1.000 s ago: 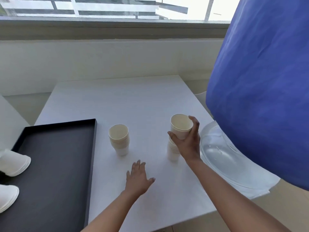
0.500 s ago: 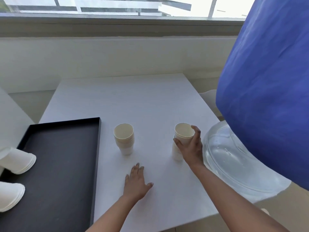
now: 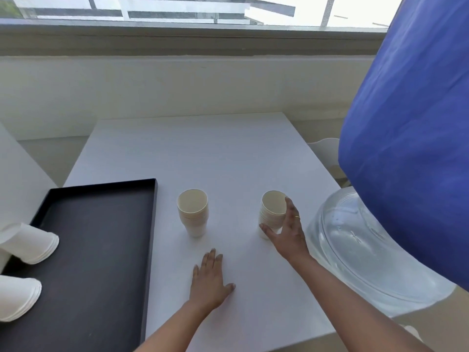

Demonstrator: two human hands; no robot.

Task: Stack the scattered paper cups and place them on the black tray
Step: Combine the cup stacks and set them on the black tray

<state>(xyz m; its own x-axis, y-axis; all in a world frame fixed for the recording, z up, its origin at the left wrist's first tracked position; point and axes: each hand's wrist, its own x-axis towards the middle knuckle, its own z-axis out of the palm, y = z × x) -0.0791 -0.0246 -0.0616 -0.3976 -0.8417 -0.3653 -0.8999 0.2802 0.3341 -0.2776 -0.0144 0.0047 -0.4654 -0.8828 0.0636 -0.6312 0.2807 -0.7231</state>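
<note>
- Head view, looking down on a white table [image 3: 228, 148] set below a window [image 3: 177, 11].
- Left hand [image 3: 210, 278]: palm down, flat on the table near its front edge. The fingers are straight and close together, pointing away from the body, with the thumb splayed to the right. It holds nothing. The forearm runs up from the bottom of the frame.
- Right hand [image 3: 286, 229]: cupped around the right stack of cups [image 3: 272, 212] from the near-right side. The thumb lies against the lower near side of the stack. The fingers reach up along its right side, and the topmost fingertip sits at the rim. The stack is held between thumb and fingers. A ring [image 3: 297, 217] shows on one finger. The forearm comes in from the lower right.
- Right stack of cups: upright on the table, mouth up, cream inside.
- Left stack of cups [image 3: 193, 214]: upright on the table, mouth up, untouched. It stands between the tray and the right stack, just beyond the left hand's fingertips but apart from them.
- Black tray [image 3: 101, 250]: on the left part of the table, long side toward the left stack, near it but not touching.
- Upper lying stack [image 3: 30, 243] and lower lying stack [image 3: 17, 298]: white cups on their sides at the tray's left edge, rims facing right. I cannot tell whether they rest fully inside the tray.
- Clear plastic dome [image 3: 355, 245]: at the table's right edge, just beside the right hand.
- Blue cloth [image 3: 411, 123]: fills the right side above the dome.
</note>
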